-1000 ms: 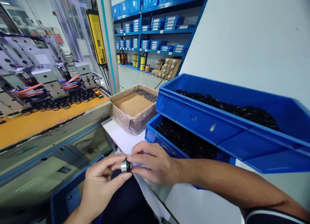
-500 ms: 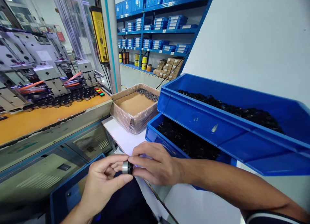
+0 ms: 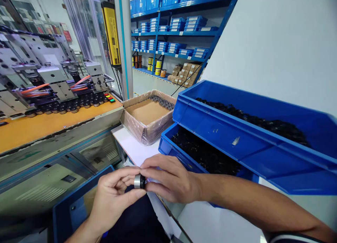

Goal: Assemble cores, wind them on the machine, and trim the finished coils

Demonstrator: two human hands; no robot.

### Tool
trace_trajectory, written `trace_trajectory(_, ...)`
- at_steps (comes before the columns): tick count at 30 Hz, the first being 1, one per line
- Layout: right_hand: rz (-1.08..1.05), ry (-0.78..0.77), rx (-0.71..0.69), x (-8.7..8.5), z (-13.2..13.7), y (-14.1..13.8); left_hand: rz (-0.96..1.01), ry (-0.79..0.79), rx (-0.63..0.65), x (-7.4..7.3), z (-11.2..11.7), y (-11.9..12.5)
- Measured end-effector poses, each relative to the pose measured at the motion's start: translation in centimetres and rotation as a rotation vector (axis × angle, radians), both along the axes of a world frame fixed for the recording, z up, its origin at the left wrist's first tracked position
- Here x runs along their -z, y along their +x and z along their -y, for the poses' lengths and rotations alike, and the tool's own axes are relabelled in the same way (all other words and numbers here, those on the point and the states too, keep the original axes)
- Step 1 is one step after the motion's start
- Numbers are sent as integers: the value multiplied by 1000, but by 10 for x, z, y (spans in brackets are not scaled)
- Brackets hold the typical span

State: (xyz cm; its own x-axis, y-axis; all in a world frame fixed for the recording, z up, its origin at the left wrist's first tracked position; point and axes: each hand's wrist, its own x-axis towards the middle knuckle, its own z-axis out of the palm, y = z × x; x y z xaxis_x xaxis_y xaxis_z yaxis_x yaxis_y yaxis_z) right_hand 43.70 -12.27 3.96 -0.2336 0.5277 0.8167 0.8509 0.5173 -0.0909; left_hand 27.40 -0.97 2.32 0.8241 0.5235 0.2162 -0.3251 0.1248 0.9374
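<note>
A small cylindrical part (image 3: 137, 181), a silvery metal ring with a black piece on its right side, is held up in front of my lap. My left hand (image 3: 113, 194) pinches the metal ring between thumb and fingers. From the right, my right hand (image 3: 171, 178) has its thumb and fingertips closed on the black side. The two hands' fingertips meet at the top of the part. The finer shape of the black piece is hidden by my right fingers.
A plastic-wrapped cardboard box (image 3: 149, 130) with rows of metal parts stands ahead. Two stacked blue bins (image 3: 223, 130) of black pieces are on the right. At left, an orange bench (image 3: 58, 125) carries machinery and several round parts. Another blue bin (image 3: 63, 208) is low left.
Both hands keep the part in nearly the same place and grip. The whole view has shifted slightly.
</note>
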Motion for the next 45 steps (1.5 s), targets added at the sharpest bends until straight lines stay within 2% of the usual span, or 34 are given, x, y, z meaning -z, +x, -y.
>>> trace_trajectory(19, 17, -18, 12, -2, -2, -1, 15, -7, -8, 0, -2, 1)
trace_trajectory(25, 36, 37, 35, 2, -5, -1, -17, -29, 1, 0, -2, -1)
trace_trajectory(30, 199, 94, 77, 1, -2, 4, -61, -64, 7, -2, -4, -1)
trace_trajectory(34, 322, 124, 67, -1, -4, 6, -87, -95, 12, 4, -4, -1)
trace_trajectory(39, 356, 97, 79, -2, -5, 6, -41, -157, -91, 11, 6, 8)
trace_trajectory(42, 265, 126, 67, -2, 0, 2, 27, -99, -183, 7, 9, 12)
trace_trajectory(45, 74, 106, 87, -1, 4, -7, 81, 106, -231, 2, 7, 9)
